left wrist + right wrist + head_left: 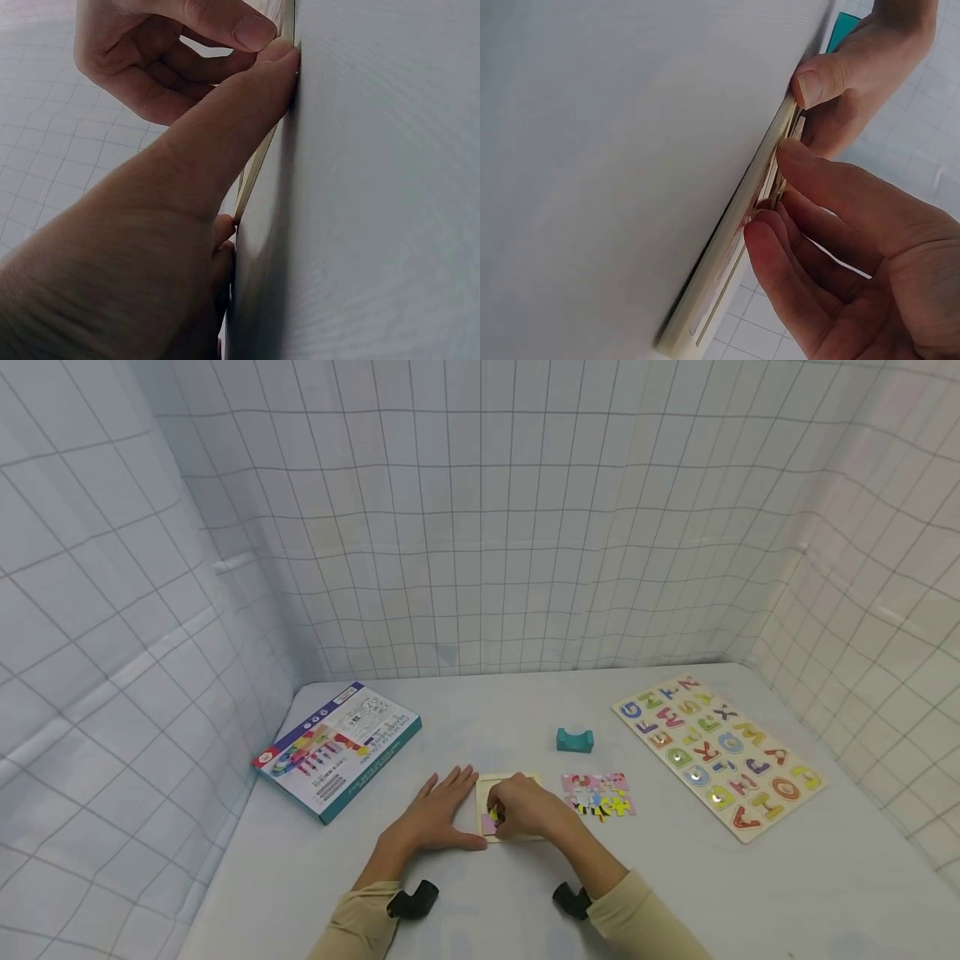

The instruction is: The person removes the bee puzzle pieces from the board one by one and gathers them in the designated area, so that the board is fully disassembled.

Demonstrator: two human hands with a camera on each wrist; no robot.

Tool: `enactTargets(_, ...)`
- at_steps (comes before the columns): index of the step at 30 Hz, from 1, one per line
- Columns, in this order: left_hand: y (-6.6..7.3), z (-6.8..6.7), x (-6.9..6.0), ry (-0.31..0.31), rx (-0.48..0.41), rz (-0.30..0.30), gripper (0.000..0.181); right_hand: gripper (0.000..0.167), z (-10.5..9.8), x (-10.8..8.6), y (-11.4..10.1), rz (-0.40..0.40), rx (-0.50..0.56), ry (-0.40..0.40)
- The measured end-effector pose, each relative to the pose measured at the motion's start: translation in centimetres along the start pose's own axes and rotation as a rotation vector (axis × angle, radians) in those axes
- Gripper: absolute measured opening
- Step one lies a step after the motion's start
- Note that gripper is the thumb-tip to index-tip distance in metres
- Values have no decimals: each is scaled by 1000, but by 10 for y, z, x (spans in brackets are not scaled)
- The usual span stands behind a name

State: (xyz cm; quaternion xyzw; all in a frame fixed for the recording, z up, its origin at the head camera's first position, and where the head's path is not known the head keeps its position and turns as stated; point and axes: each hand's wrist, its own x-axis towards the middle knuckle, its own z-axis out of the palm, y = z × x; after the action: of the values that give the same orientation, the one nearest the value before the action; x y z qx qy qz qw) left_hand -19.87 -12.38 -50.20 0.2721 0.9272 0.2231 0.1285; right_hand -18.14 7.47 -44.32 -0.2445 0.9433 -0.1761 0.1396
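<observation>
A small wooden puzzle tray (481, 802) lies flat on the table between the hands. My left hand (439, 818) rests at its left side, fingers spread and straight, the thumb touching the near left corner. Over the tray, my right hand (527, 807) pinches a small puzzle piece with some yellow on it; the fingers hide most of it. A pink piece (488, 827) shows in the tray's near left corner. In the right wrist view, thumb and fingertips meet just above the tray's rim (712, 270). To the right lies a group of joined and loose puzzle pieces (598, 795).
A flat box (341, 747) lies at the left. Behind the puzzle pieces stands a teal block (574, 741) with a curved top. A wooden alphabet board (716, 752) lies at the right. White grid-patterned cloth walls (517, 527) surround the table.
</observation>
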Motion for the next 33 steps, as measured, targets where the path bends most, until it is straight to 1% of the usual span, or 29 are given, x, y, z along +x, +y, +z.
enactTargets(7, 1, 0, 0, -8, -2, -12, 110, 23, -1, -3, -1, 15, -4, -9)
enactTargets(12, 1, -1, 0, -10, 4, -19, 110, 25, -4, -9, 2, 15, 1, -1)
enactTargets(22, 2, 0, 1, -12, 19, -25, 111, 25, -8, -27, 18, 55, 77, 19)
enactTargets(26, 2, 0, 1, -15, 32, -31, 111, 26, -9, -34, 25, 57, 74, 38)
enactTargets(28, 2, 0, 1, -14, 29, -30, 111, 26, -9, -38, 28, 72, 82, 50)
enactTargets(33, 2, 0, 1, -14, 18, -27, 112, 28, -10, -47, 37, 148, 115, 59)
